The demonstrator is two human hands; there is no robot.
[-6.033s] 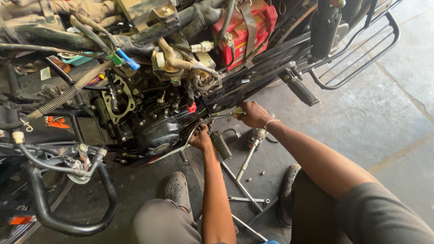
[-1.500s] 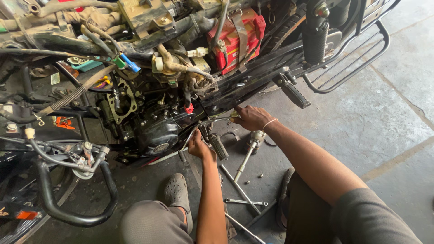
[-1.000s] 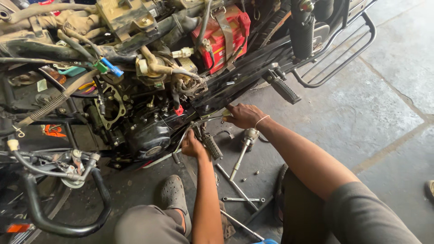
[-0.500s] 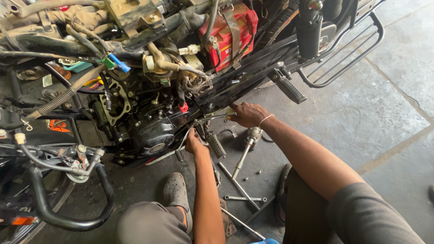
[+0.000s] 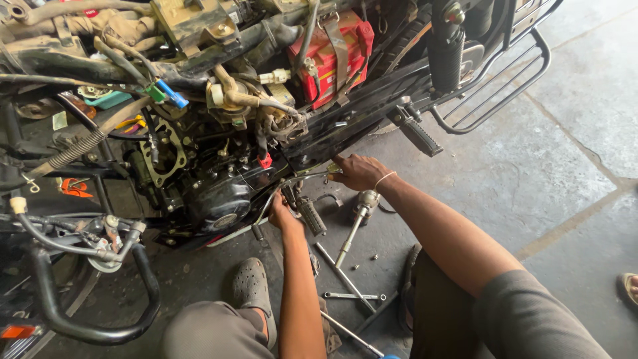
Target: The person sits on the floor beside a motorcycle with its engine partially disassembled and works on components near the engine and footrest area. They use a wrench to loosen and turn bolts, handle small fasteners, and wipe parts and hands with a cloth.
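A stripped motorcycle stands before me, its black engine (image 5: 216,196) exposed. My left hand (image 5: 282,214) reaches under the engine beside a ribbed black footpeg (image 5: 310,215), with its fingers closed on a thin, curved metal rod (image 5: 302,178). My right hand (image 5: 359,171) rests against the lower edge of the black frame (image 5: 372,106). Its fingertips pinch a small pale part (image 5: 333,169) at the rod's far end. A thin band circles my right wrist.
A long socket wrench (image 5: 351,229), a spanner (image 5: 352,296), other bars and loose bolts lie on the concrete floor between my knees. A red battery (image 5: 332,53), rear footpeg (image 5: 419,136), side guard rails (image 5: 505,86) and black crash bar (image 5: 86,319) surround me. Someone's foot (image 5: 628,286) shows at right.
Both hands have stayed at the same spot under the engine. Only the view has swayed a little.
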